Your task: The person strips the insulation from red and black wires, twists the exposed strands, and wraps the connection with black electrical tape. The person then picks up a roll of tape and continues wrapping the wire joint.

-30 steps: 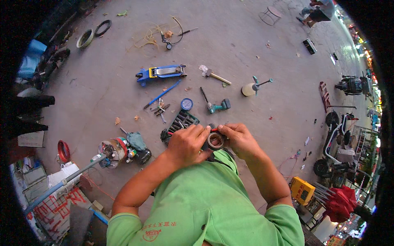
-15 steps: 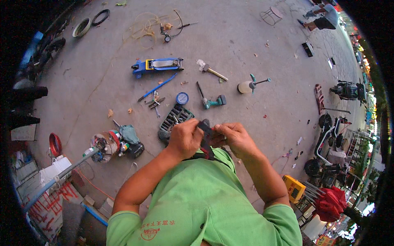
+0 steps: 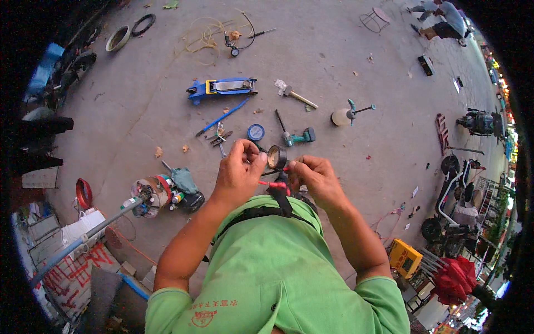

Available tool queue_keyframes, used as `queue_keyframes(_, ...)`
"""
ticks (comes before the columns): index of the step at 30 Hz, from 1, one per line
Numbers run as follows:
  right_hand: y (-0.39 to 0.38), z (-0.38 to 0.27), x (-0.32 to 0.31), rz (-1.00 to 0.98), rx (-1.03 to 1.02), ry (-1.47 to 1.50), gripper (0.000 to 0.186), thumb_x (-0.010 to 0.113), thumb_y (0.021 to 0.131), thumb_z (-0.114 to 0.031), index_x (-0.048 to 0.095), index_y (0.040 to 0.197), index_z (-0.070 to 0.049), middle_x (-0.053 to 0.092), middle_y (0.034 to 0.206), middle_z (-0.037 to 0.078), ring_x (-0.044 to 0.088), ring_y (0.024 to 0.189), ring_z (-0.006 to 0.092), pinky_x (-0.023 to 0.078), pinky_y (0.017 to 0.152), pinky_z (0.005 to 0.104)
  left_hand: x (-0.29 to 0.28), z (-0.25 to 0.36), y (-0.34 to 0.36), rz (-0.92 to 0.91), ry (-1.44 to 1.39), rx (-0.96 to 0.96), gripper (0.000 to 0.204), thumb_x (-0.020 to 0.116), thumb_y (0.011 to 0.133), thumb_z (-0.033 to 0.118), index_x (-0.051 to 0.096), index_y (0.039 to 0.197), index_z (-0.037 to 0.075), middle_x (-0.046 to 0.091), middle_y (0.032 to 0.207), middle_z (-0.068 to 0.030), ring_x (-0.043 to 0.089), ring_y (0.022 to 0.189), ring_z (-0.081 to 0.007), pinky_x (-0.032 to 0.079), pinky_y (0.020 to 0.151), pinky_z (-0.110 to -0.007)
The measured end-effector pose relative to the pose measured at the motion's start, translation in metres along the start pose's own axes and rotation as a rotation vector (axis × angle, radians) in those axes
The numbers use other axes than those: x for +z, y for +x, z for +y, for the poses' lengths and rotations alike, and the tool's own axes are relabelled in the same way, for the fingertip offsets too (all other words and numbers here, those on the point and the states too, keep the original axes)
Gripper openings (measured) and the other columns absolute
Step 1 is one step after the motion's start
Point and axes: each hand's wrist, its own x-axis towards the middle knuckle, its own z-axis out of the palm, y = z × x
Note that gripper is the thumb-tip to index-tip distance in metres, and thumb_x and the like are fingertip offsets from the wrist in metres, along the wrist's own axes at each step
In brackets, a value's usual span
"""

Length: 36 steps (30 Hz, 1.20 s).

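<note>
A roll of black tape (image 3: 282,158) with a pale core is held up in front of my waist, between my two hands. My left hand (image 3: 238,172) is closed, with its thumb and fingertips on the roll's left side. Across from it, my right hand (image 3: 316,179) pinches with bent fingers beside the roll; what lies between those fingertips is too small to name. Just below the roll, a thin red piece (image 3: 273,185) shows against a black strap (image 3: 282,205) that hangs at my waist belt.
On the ground ahead are a blue floor jack (image 3: 222,88), a hammer (image 3: 303,100), a cordless drill (image 3: 299,136), a sprayer bottle (image 3: 342,117) and a round blue tin (image 3: 256,132). A bucket of supplies (image 3: 153,195) stands left. Another person (image 3: 448,22) crouches far right.
The tape roll has turned so its round opening shows. My left hand has shifted slightly left and up, widening the space between my hands. The red piece is more exposed.
</note>
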Motion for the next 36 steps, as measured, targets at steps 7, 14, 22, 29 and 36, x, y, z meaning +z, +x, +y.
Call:
queue_keyframes(7, -0.004, -0.010, -0.001, -0.012, -0.048, 0.075, 0.022, 0.062, 0.098, -0.020, 0.066, 0.087, -0.001, 0.060, 0.067, 0.001, 0.054, 0.057, 0.0086, 0.043, 0.054, 0.0240, -0.011, 0.034, -0.008, -0.197, 0.655, 0.810, 0.032, 0.075, 0.080, 0.010, 0.069, 0.110, 0.006, 0.062, 0.083, -0.0060, 0.061, 0.058, -0.0212, 0.049, 0.051, -0.034)
queue_keyframes(14, -0.013, -0.019, -0.001, -0.031, -0.239, -0.195, 0.022, 0.060, 0.100, -0.020, 0.066, 0.092, 0.000, 0.059, 0.072, -0.002, 0.052, 0.065, 0.0057, 0.042, 0.058, 0.0225, 0.001, 0.050, -0.012, -0.119, 0.734, 0.732, 0.022, 0.074, 0.078, 0.005, 0.069, 0.099, 0.004, 0.059, 0.079, -0.0082, 0.063, 0.061, -0.0259, 0.049, 0.052, -0.036)
queue_keyframes(22, -0.017, -0.033, -0.008, -0.111, -0.412, -0.278, 0.020, 0.064, 0.096, -0.018, 0.066, 0.094, 0.001, 0.063, 0.076, 0.004, 0.054, 0.070, 0.0086, 0.045, 0.061, 0.0275, 0.005, 0.065, -0.017, -0.134, 0.564, 0.584, 0.015, 0.074, 0.078, 0.002, 0.064, 0.089, 0.002, 0.059, 0.082, -0.0123, 0.063, 0.069, -0.0333, 0.050, 0.059, -0.041)
queue_keyframes(29, -0.026, -0.055, -0.021, -0.218, -0.364, -0.252, 0.020, 0.065, 0.098, -0.018, 0.066, 0.092, 0.000, 0.061, 0.078, -0.001, 0.054, 0.071, 0.0078, 0.045, 0.065, 0.0254, -0.013, 0.089, -0.018, -0.332, 0.261, 0.511, 0.023, 0.070, 0.078, -0.003, 0.067, 0.101, 0.000, 0.061, 0.089, -0.0122, 0.063, 0.076, -0.0229, 0.049, 0.062, -0.033)
queue_keyframes(36, -0.026, -0.061, -0.013, -0.315, -0.664, -0.178, 0.018, 0.062, 0.099, -0.014, 0.067, 0.093, 0.003, 0.067, 0.093, 0.007, 0.059, 0.088, 0.0125, 0.048, 0.081, 0.0301, -0.026, 0.101, -0.020, -0.438, 0.280, 0.468, 0.032, 0.070, 0.074, -0.004, 0.066, 0.106, 0.000, 0.060, 0.092, -0.0128, 0.064, 0.078, -0.0265, 0.051, 0.065, -0.035)
